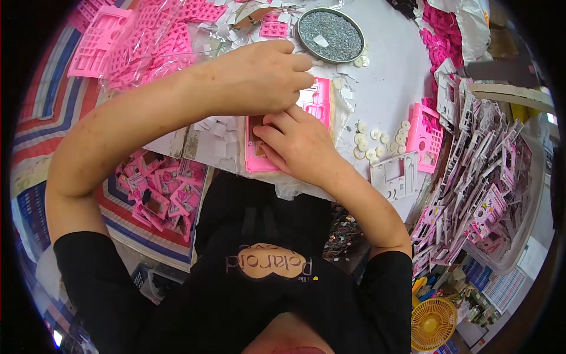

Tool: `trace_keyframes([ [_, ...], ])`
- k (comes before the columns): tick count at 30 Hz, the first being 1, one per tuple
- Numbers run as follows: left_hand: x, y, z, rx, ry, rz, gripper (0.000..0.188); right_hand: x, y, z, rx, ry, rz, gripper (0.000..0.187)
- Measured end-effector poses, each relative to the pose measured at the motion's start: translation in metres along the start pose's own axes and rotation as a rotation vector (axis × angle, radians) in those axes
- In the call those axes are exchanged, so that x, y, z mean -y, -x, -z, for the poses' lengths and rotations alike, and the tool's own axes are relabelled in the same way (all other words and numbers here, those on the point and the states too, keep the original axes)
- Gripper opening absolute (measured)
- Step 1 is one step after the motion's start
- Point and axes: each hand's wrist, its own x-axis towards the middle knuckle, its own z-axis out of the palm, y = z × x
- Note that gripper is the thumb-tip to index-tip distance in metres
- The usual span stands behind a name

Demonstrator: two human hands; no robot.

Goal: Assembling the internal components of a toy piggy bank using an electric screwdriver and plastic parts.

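A pink plastic case [255, 164] with moulded ribs and recesses lies at the front of the white table, directly under both hands. My left hand [268, 74] is over its far part, fingers curled together; whatever they pinch, if anything, is hidden. Nearer to me, my right hand [302, 144] grips the case, with bent fingers over a brown part inside it and fingertips close to the left hand. Beyond the case stands a round dish [300, 36] full of tiny silver-grey pieces that look like screws, with a white scrap on top.
Pink buttonlike parts [177, 38] in clear bags lie at the far left. Small white discs [377, 144], a grey frame [396, 177] and a pink shell [423, 138] sit to the right. A bin [525, 253] overflows with casings. Pink cases [162, 192] are heaped lower left.
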Motion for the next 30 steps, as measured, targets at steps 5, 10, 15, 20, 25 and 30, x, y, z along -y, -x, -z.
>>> trace_keyframes([
  [5, -0.019, 0.049, 0.004, -0.161, 0.208, 0.118, 0.023, 0.001, 0.000, 0.000, -0.001, 0.032, 0.012, 0.027],
  [10, -0.036, 0.099, -0.018, -0.250, 0.059, 0.179, 0.024, 0.004, 0.000, 0.001, 0.013, 0.040, 0.000, 0.030],
  [15, -0.051, 0.099, -0.031, -0.355, 0.278, 0.495, 0.027, -0.001, -0.006, 0.016, -0.080, -0.066, -0.026, 0.027],
  [20, -0.047, 0.084, -0.032, -0.501, 0.533, 0.712, 0.025, -0.024, -0.034, 0.020, -0.159, -0.202, -0.271, 0.018],
  [25, -0.042, 0.077, -0.030, -0.528, 0.491, 0.747, 0.019, -0.050, -0.065, 0.017, -0.005, -0.291, -0.404, 0.023],
  [30, -0.041, 0.079, -0.032, -0.530, 0.432, 0.749, 0.019, -0.049, -0.068, 0.014, 0.122, -0.414, -0.368, 0.021],
])
